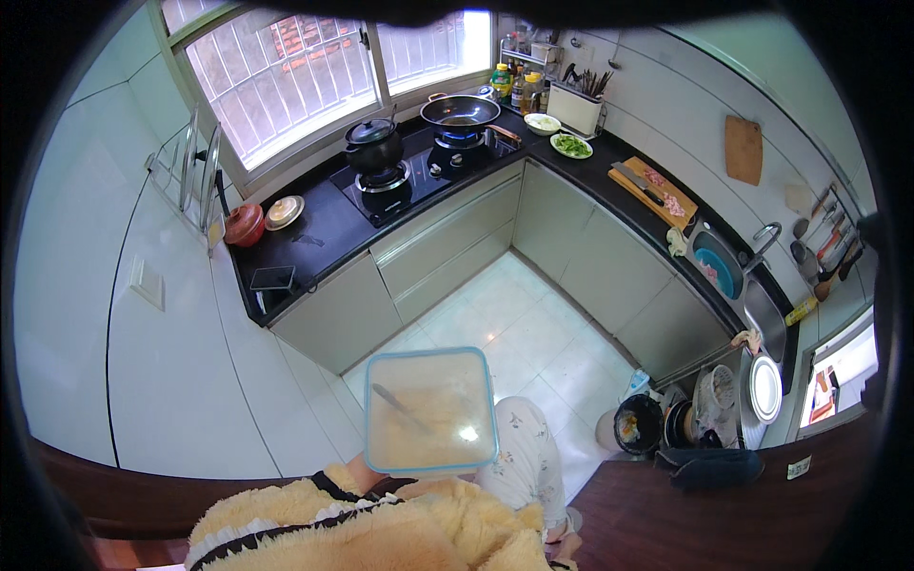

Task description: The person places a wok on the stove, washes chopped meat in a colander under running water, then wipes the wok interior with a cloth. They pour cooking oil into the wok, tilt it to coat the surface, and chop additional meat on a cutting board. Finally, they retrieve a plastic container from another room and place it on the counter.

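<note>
A rectangular food container (438, 404) with a pale blue rim is in front of me at waist height. Through its cloudy top show something pale tan and a long grey utensil shape. My left hand (363, 473) is at its near left corner, holding it from below; most of the fingers are hidden behind it. A fluffy yellow garment (419, 528) with dark trim covers my arms and body. By my patterned trouser leg (526, 447), a small skin-coloured patch shows at the lower edge; I cannot tell whether it is my right hand or a foot.
A black pot (373, 146) and a wok (460, 112) stand on the lit gas hob (414, 171). Rightward are a plate of chopped greens (571, 146), a cutting board (624, 171) with knife and meat, and the sink (764, 309). A bin (636, 423) and brown tabletop (685, 523) lie near right.
</note>
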Demonstrator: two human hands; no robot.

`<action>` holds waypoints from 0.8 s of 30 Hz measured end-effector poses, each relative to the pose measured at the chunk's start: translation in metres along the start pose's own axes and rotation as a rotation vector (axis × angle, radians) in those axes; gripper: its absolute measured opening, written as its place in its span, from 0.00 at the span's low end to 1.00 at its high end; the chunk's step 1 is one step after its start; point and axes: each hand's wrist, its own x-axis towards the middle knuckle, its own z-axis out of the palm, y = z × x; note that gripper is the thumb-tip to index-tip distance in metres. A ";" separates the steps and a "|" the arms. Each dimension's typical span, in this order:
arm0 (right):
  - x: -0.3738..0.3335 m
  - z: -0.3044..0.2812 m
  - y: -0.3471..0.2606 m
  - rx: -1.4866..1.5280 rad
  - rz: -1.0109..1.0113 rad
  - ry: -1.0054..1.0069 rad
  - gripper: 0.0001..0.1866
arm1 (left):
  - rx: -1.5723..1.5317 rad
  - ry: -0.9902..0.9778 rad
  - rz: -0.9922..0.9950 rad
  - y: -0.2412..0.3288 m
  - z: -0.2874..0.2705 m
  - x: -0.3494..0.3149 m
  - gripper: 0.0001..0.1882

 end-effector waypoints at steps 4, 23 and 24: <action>-0.015 0.024 -0.021 0.148 -0.094 -0.148 0.21 | -0.041 0.011 0.062 0.010 0.000 0.007 0.21; 0.051 0.053 -0.204 -0.295 -0.509 -0.639 0.11 | -0.431 0.110 -0.081 0.051 -0.001 0.053 0.22; 0.055 0.058 -0.236 -0.504 -0.760 -0.538 0.12 | -0.414 0.111 -0.050 0.054 0.001 0.061 0.23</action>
